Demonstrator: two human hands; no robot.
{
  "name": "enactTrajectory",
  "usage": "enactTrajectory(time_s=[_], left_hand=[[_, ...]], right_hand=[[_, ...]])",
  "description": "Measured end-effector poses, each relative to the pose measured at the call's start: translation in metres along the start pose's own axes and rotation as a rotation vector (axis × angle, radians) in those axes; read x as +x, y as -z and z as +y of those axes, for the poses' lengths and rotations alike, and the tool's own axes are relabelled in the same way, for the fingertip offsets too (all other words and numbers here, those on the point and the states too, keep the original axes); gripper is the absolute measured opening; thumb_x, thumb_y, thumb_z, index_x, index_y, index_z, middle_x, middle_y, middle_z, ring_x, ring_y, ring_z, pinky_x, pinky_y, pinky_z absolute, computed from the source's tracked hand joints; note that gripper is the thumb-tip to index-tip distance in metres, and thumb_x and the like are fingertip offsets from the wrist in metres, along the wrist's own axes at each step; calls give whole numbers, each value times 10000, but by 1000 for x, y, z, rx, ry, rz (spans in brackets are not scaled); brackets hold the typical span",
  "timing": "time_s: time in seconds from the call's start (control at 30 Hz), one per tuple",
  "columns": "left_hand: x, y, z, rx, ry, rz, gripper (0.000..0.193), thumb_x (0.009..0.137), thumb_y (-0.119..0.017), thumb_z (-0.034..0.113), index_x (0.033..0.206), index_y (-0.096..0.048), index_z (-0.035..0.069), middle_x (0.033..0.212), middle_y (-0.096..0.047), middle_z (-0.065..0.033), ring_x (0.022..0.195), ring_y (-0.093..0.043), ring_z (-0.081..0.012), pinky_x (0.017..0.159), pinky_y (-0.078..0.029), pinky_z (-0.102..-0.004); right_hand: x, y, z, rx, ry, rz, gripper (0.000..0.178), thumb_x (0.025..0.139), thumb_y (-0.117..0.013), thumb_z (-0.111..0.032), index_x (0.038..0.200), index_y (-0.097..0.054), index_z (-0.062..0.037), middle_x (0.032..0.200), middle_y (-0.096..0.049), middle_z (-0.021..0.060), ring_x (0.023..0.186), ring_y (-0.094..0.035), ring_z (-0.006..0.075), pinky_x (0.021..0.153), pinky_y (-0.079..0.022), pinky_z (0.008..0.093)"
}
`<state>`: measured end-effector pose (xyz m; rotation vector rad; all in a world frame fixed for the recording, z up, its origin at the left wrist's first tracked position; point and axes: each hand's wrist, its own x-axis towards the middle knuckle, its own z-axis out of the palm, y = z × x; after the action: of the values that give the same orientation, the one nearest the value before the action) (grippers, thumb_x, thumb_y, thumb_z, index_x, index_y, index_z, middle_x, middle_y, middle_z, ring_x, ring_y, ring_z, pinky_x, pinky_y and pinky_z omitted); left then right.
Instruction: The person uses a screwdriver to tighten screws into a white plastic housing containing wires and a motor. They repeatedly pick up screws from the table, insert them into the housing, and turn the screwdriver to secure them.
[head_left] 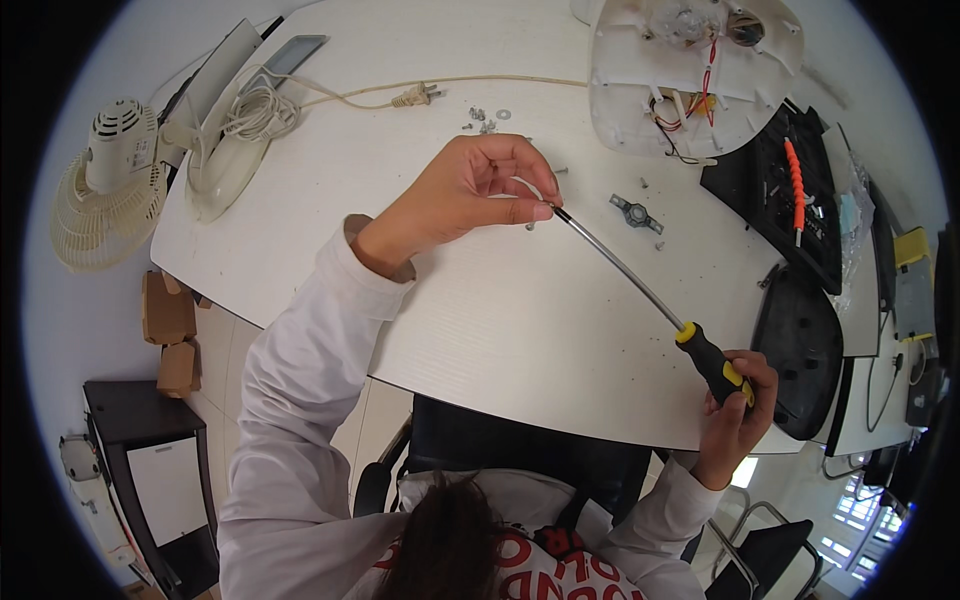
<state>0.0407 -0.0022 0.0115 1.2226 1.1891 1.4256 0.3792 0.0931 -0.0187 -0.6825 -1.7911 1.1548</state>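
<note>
**Screwdriver held at both ends over tabletop**

Screwdriver [635,280], black-and-yellow handle, long metal shaft, slanted above the tabletop [500,330]: tip up-left, handle low at right near the front edge. Right hand [738,408] clamped on the handle, fingers wrapped round its end. Left hand [490,185] has thumb and fingertip pinched together at the tip; can't tell if a small screw sits between them.

Small dark-grey part [637,213] lies on the tabletop just right of the shaft, loose screws near it. More screws [480,125] clustered beyond the left hand, flat washer [504,114] beside them. Two-pin plug [413,96] further back, pale cord [500,78] running right toward a white plastic shell [618,75] with red wires inside.

Right side: black tray [738,172] bearing an orange twisted-handle tool [794,180]; black cover [797,345] nearer the person. White fan [122,150] far left.
</note>
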Motion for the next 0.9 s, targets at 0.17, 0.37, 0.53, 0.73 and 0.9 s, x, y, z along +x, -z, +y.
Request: enactTrajectory(time_s=[0.17, 0.37, 0.53, 0.73, 0.9], left_hand=[[0, 0, 1, 21, 9, 11, 164, 789, -683, -30, 884, -585, 60, 921, -607, -46, 930, -581, -143, 834, -468, -282], [0, 0, 1, 7, 24, 8, 166, 783, -690, -26, 876, -586, 63, 917, -604, -42, 932, -582, -144, 843, -464, -284], [0, 0, -1, -8, 8, 14, 166, 779, -693, -27, 868, -588, 64, 917, -606, -44, 930, -586, -145, 837, -466, -284], [-1, 0, 1, 8, 22, 31, 166, 774, -696, -30, 867, -592, 60, 900, -616, -49, 918, -599, -152, 829, -471, -287], [-3, 2, 8, 259, -83, 21, 153, 751, -718, -27, 834, -612, 46, 850, -639, -54, 862, -622, -159, 827, -472, -289]], right_hand=[[-1, 1, 1, 29, -2, 6, 429, 877, -593, -460, 1022, -545, -60, 954, -576, 90, 638, -506, 60, 498, -387, 150], [0, -1, 0, 20, 7, -5, 420, 880, -592, -449, 1024, -545, -57, 954, -576, 91, 633, -497, 58, 501, -381, 149], [1, -1, -1, 11, -2, -8, 418, 875, -599, -447, 1021, -547, -58, 952, -574, 89, 640, -495, 57, 489, -369, 145], [0, 1, 0, -6, 1, -29, 384, 869, -620, -402, 1015, -548, -54, 947, -571, 96, 769, -527, 113, 638, -412, 200], [0, 1, -2, 10, -16, -55, 353, 863, -637, -356, 1008, -552, -45, 946, -571, 101, 842, -532, 153, 749, -412, 250]])
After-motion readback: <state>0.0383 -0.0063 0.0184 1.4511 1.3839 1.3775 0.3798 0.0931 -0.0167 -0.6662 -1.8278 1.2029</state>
